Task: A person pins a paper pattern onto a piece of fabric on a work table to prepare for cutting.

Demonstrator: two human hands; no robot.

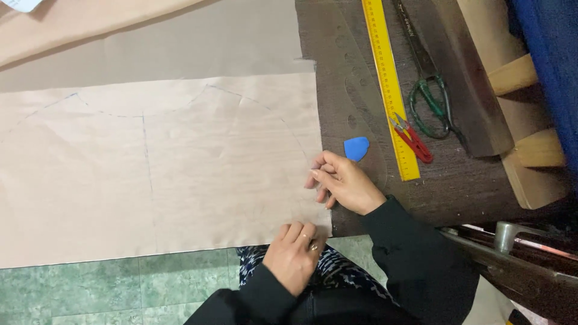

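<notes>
A dark wooden worktop (457, 180) carries a sheet of beige fabric (156, 174) marked with blue dashed lines, filling its nine o'clock side. Toward one o'clock lie a yellow ruler (390, 84), green-handled scissors (428, 90), red snips (412, 138) and blue chalk (356, 148).

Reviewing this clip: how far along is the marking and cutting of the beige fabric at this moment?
Done: blue chalk lines, curves and a straight one, are drawn on the beige fabric. In hand: the right hand pinches the fabric's right edge, the left hand rests on its near corner. Left: the drawn outline looks uncut; the green-handled scissors, tailor's chalk and yellow ruler lie aside.
</notes>
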